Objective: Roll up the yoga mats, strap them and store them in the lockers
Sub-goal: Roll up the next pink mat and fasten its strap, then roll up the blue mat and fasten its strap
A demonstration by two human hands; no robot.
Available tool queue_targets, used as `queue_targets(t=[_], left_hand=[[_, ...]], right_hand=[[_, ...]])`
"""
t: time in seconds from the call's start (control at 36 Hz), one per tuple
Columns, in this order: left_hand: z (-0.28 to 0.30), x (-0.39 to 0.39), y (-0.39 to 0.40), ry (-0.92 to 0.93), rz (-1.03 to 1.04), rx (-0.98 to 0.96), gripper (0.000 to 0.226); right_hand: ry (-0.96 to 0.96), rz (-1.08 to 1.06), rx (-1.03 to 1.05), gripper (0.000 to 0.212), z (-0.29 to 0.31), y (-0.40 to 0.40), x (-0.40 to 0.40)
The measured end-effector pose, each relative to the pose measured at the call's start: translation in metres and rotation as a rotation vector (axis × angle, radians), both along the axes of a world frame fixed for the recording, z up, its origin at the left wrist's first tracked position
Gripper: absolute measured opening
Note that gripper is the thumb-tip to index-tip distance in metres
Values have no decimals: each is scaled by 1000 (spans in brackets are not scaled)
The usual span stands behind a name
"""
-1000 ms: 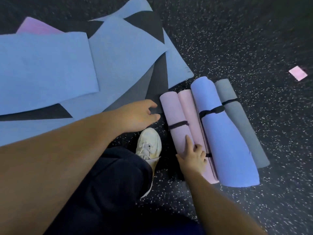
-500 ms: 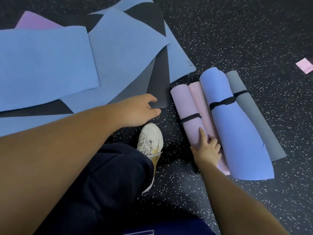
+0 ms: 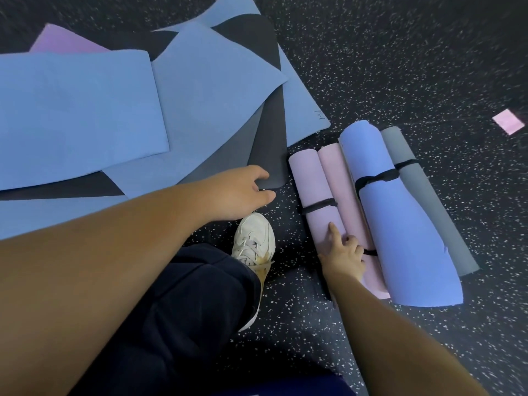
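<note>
Pink rolled mat [image 3: 314, 195] on floor [image 3: 400, 67], beside three other rolls; my right hand [image 3: 343, 257] rests on it, forefinger out. Left hand [image 3: 237, 192] pinches black flat mat [image 3: 271, 155] corner.

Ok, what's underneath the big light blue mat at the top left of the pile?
Under the light blue mat, a pink mat peeks out at its top edge, and a black mat shows below its lower edge. How far either runs underneath is covered.
</note>
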State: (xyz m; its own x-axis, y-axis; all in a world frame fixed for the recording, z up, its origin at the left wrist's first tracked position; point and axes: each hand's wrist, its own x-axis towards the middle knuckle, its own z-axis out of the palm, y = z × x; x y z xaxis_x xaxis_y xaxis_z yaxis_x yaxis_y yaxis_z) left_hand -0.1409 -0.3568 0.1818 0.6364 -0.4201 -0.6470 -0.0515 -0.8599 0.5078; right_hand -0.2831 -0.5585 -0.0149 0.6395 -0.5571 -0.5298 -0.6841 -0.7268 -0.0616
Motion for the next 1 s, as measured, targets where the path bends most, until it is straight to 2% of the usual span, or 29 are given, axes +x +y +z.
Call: queue_targets(t=[0.28, 0.42, 0.53, 0.58, 0.83, 1.0], left_hand=[[0, 2, 6, -10, -1, 5, 55], [0, 1, 6, -17, -10, 0, 56], [2, -2, 3, -22, -24, 7, 56], [5, -3, 3, -37, -27, 11, 56], [27, -14, 17, -86, 48, -2, 55], [56, -29, 38, -144, 169, -103, 54]], right_hand=[[90, 46, 55, 87, 16, 1, 2], [122, 71, 76, 76, 31, 1, 3], [117, 75, 85, 80, 43, 1, -3], [114, 86, 91, 74, 51, 1, -5], [-17, 178, 84, 73, 117, 15, 1], [-151, 165, 150, 62, 171, 36, 18]])
